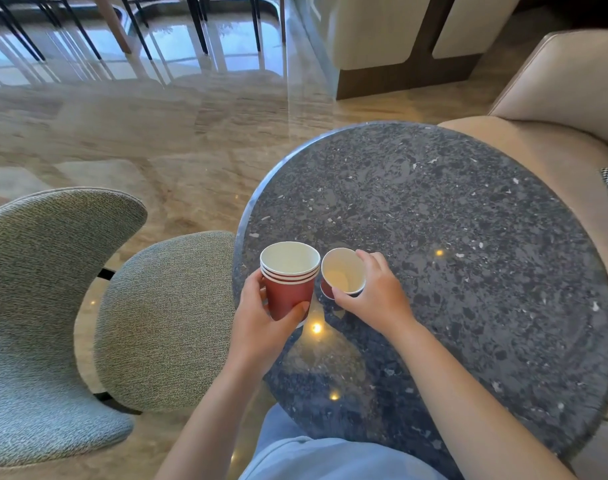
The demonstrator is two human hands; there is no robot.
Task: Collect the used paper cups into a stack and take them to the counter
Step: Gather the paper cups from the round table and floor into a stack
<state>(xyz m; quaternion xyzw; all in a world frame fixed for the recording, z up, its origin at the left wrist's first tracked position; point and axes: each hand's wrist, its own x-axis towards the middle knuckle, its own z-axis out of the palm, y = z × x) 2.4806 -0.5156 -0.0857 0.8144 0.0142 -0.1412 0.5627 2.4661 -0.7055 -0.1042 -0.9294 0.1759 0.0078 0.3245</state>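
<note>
Round dark speckled table [468,220], near edge: left hand [261,320] grips stack of red cups [288,289] upright, mouth up, white inside, rims nested; right hand [378,296] pinches single red cup [342,271] by its rim, axis tilted, mouth toward camera, just beside stack; grey fabric chair [157,323] at left.

The round dark-grey speckled stone tabletop [451,237] was polished to a high gloss and mirrored small points of light. The stack of red paper cups [288,292] and the single red paper cup [342,271] had matt red outsides and smooth white linings. The grey-green upholstered chair [164,317] wore a coarse, nubby woven cloth. The beige armchair [565,84] looked like smooth leather with a soft sheen. The beige veined stone floor [139,133] was glossy and reflective.
</note>
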